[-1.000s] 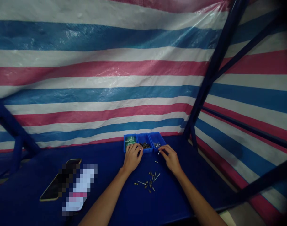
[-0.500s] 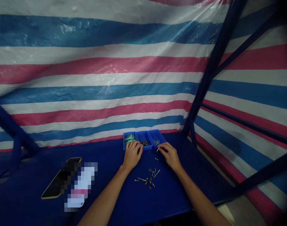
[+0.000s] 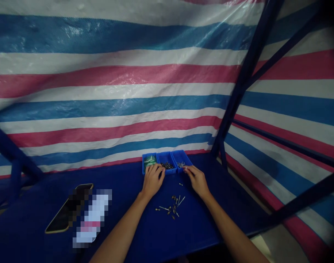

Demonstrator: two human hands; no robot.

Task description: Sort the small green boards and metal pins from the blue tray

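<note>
right hand [image 3: 196, 179], pinched narrow, touches the right bin's [image 3: 182, 157] front rim at the worktop's [image 3: 128, 226] far edge. left hand [image 3: 152, 179], loosely curled, rests where left bin [image 3: 149, 159] and middle bin [image 3: 167, 159] meet; what either holds i cannot tell.

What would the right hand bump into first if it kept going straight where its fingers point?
Probably the rightmost blue bin, which holds silvery screws. The right hand points at its front edge; depth is unclear.

Red-white-blue striped tarp walls [image 3: 114, 91], dk blue metal frame [image 3: 239, 91], blue table [image 3: 27, 219], dim light.
</note>
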